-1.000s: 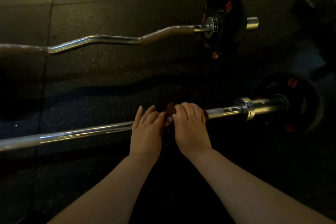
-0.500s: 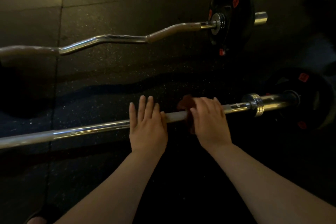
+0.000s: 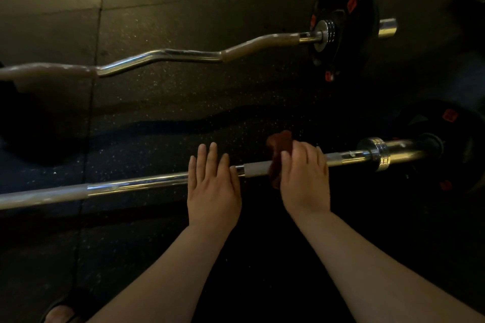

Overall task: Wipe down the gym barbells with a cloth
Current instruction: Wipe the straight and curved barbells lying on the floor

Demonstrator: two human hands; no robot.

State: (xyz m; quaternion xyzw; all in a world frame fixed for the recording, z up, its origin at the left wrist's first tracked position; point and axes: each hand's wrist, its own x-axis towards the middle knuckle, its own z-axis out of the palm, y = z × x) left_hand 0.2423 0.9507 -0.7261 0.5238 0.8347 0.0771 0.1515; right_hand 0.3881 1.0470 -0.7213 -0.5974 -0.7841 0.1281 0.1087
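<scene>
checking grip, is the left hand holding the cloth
No, the right hand grips the cloth; the left hand lies flat on the straight barbell.

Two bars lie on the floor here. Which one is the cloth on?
The straight barbell, nearer the person: the right hand grips the reddish cloth round it. The curled bar beyond lies untouched.

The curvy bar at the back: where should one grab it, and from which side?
Probably from above, since the curl bar lies low over the floor. Take its dull angled grip section near the weight plate; it looks less slippery than the chrome.
</scene>
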